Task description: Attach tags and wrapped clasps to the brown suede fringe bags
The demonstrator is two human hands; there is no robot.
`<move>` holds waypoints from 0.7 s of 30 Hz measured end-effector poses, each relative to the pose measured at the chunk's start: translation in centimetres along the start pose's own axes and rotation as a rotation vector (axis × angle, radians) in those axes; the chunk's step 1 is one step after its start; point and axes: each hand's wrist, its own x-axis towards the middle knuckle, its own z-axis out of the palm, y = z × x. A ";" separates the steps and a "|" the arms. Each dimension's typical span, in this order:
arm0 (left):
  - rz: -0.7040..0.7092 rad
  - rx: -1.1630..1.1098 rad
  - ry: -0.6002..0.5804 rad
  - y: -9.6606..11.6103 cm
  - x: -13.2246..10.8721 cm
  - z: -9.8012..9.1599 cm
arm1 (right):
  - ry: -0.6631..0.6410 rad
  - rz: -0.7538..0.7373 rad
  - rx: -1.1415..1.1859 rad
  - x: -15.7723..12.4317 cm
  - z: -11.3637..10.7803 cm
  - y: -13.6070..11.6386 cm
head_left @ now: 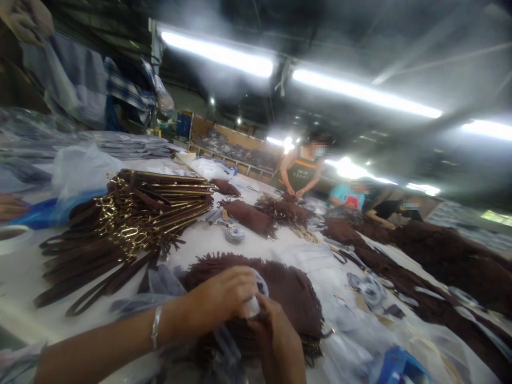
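My left hand (230,290) reaches in from the lower left, a light band round its wrist, fingers curled round a small white roll (262,282). My right hand (280,338) closes on the roll's lower right side, so both hands grip it. Blur hides what the roll is made of. Directly beneath lies a pile of dark brown fringed bags (296,293), its near part covered by my hands and forearm. To the left, a tall stack of brown zipped pouches (172,200) shows gold clasps and wrist straps hanging toward me.
A grey-white roll (234,233) lies beyond the pile. Clear plastic bags (340,309) and a blue object (402,368) are at right, with brown material (452,256) behind. Several people work farther along the table, one in a dark apron (303,170). A white ring (14,238) sits at left.
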 end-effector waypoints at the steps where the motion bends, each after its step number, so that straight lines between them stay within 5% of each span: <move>1: -0.105 0.009 0.051 -0.3 -0.5 0.2 | 0.025 0.068 0.046 -0.1 -0.4 0.0; 3: -0.300 0.061 -0.008 -0.7 -1.4 0.6 | 0.076 0.187 0.159 -0.3 -1.4 0.1; 5: -0.380 0.096 -0.235 -1.2 -1.8 1.3 | 0.108 0.234 0.267 -0.6 -1.9 0.2; 8: -0.410 0.096 -0.380 -2.3 -1.8 2.4 | 0.113 0.037 0.230 -1.3 -1.4 0.2; 13: -0.327 0.089 -0.299 -4.1 -1.2 3.0 | 0.030 -0.644 -0.155 -0.8 0.2 -0.6; 21: -0.281 0.042 -0.132 -5.0 -0.5 1.9 | -0.099 -0.737 -0.171 1.1 -1.2 -0.9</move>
